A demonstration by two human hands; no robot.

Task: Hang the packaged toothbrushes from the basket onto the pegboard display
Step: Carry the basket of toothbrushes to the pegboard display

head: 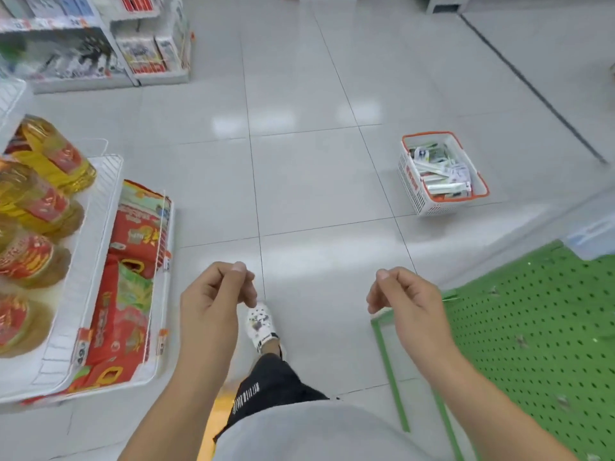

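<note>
hands empty, basket out on the floor

on the tiled floor (299,181), ahead and to the right, sits the basket (412,188), white with an orange rim. packaged toothbrushes (439,171) lie piled inside it in a loose heap; single packs too small to count. basket is well apart from both hands.

left hand (216,294) is out in front, low centre, fingers loosely curled, thumb near the forefinger, holding nothing. right hand (406,297) is the same: loose curl, nothing in it, hovering just over the near corner of the pegboard (539,327); contact with it cannot be told.

pegboard is green, dotted with holes, filling the lower right. a few small hooks (520,341) stick out of it, blurred. a green frame bar (389,371) runs along its left edge.

left side: white wire shelf (100,247) with oil bottles (50,161) on top, yellow with red labels, and red bags (126,294) in the rack below. far upper left another shelf (100,44) with boxed goods, blurred.

below between the arms: a leg in black shorts (273,387), a white shoe (261,324) on the floor, grey shirt (316,434) at the bottom edge.
</note>
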